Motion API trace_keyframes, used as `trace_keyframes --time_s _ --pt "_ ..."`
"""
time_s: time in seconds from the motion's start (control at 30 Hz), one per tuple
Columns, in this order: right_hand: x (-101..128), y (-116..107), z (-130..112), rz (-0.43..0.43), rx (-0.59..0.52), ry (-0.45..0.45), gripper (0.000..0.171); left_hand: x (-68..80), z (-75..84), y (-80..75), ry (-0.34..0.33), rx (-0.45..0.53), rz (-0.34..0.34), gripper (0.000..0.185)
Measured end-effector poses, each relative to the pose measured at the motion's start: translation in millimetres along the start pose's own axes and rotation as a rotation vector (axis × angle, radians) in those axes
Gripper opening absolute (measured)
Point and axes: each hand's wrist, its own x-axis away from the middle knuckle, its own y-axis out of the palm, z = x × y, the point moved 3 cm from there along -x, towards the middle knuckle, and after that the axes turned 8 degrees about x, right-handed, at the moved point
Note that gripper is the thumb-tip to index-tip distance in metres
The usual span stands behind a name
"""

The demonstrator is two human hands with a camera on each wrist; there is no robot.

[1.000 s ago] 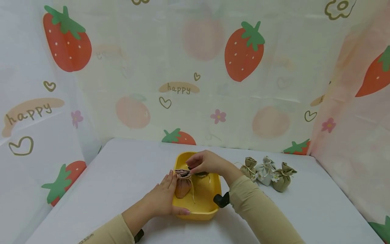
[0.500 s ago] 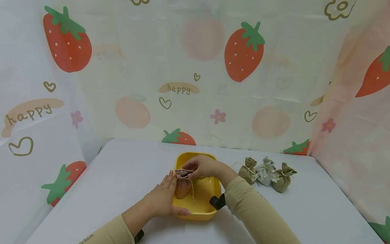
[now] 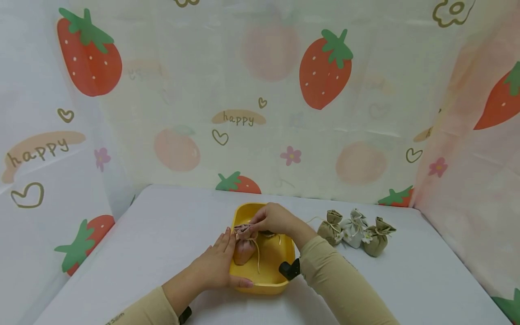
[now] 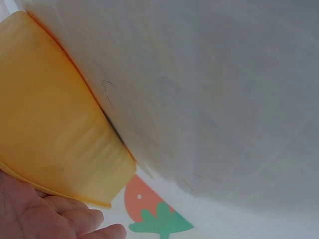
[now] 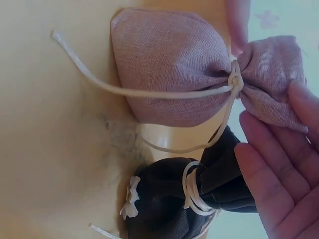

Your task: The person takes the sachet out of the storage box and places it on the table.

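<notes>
A pink drawstring pouch [image 3: 244, 251], its neck tied with a pale cord, leans in the left part of a yellow plastic bin [image 3: 270, 271]. Thumb and fingers of my right hand [image 3: 275, 219] pinch the gathered cloth above the cord, as the right wrist view shows up close. Beside it in the bin lies a black pouch [image 5: 164, 191] with a white flower and a pale cord, mostly hidden in the head view by my right hand. My left hand [image 3: 215, 262] rests along the bin's left rim with straight fingers, the thumb over the near corner.
To the right of the bin, a tan pouch [image 3: 331, 228], a white pouch [image 3: 353, 231] and an olive pouch [image 3: 376, 239] stand close together on the white tabletop [image 3: 174, 221]. A strawberry-patterned cloth [image 3: 183, 90] surrounds the table at the back and sides.
My right hand has moved left onto the pink pouch's top and taken hold of it. The pouch's top now looks more bunched and slightly raised. My left hand has stayed put.
</notes>
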Motion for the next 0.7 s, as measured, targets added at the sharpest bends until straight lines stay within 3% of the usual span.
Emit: trace_keyframes --time_s 0.2,0.43,0.7 --pt "-1 0 -1 0.024 -0.018 0.012 0.008 0.5 0.0 -0.1 0.006 -0.010 0.003 0.128" --pt "3 -6 -4 0.075 0.037 0.001 0.010 0.8 1.6 -1.0 0.011 -0.023 -0.004 0.128" --pt "7 -19 -7 0.120 -0.006 -0.041 0.011 2.0 3.8 -3.3 0.000 -0.021 -0.003 0.127"
